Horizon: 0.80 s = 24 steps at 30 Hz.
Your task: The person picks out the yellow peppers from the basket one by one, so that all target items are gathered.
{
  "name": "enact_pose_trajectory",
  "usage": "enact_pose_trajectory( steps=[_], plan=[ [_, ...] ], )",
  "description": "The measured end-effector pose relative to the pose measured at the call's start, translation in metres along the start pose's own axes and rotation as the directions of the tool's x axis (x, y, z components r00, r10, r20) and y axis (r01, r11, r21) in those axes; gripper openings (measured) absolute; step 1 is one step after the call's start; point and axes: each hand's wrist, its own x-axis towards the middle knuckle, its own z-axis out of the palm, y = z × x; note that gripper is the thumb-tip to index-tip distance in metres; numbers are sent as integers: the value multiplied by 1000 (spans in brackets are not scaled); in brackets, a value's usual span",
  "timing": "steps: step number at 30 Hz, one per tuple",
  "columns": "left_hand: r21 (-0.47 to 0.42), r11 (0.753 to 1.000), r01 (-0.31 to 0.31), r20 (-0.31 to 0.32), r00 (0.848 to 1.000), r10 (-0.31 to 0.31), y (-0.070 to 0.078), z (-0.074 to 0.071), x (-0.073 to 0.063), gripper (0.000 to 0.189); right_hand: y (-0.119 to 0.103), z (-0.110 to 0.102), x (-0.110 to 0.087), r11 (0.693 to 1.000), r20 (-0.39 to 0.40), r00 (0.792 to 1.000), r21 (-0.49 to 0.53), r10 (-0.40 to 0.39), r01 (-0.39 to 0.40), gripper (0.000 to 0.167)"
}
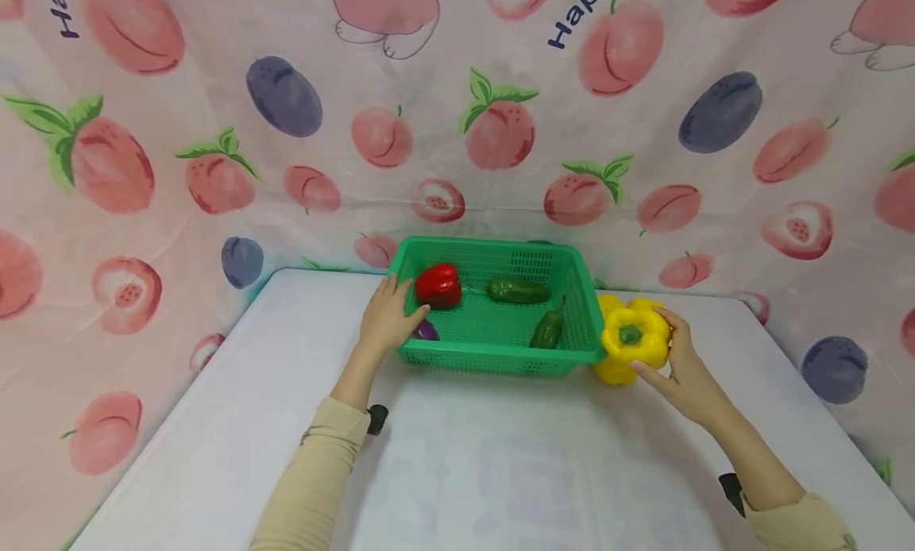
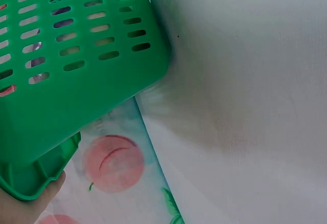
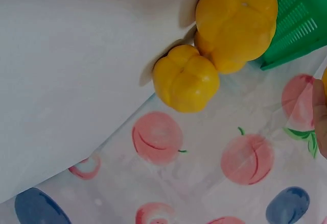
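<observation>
In the head view, a green plastic basket (image 1: 493, 354) stands on the white table, and my left hand (image 1: 389, 317) grips its left rim, thumb on the inner side. Inside are a red bell pepper (image 1: 438, 286), a long green pepper (image 1: 518, 290), a second green pepper (image 1: 547, 329) and a purple vegetable (image 1: 426, 330) partly hidden by the hand and front wall. Beyond the basket's right side my right hand (image 1: 682, 372) holds a yellow bell pepper (image 1: 652, 338), thumb below and fingers at its far side, its green stem facing up.
More yellow bell peppers (image 3: 186, 81) sit on the table (image 3: 76, 71) against the basket's right wall, partly covered in the head view by the held one. A fruit-printed cloth (image 1: 443, 154) hangs behind the table.
</observation>
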Motion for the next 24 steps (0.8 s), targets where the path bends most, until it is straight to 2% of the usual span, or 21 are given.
enact_pose_trajectory(
  steps=[3,14,18,24],
  plan=[
    [-4,1000,-3,1,1000,3,0,0,-1,66,3,-3,-3,999,-25,999,-26,33,-34,82],
    [-6,1000,-8,-10,1000,8,0,1,-1,65,23,-9,-4,994,-142,989,-94,44,-58,75],
    [-4,1000,-5,-8,1000,5,0,1,-1,66,27,-13,-6,991,-133,990,-117,45,-60,72],
    [-2,1000,-1,-8,1000,1,-1,0,-1,65,31,-20,-8,971,-93,985,-181,144,-159,72]
  ],
)
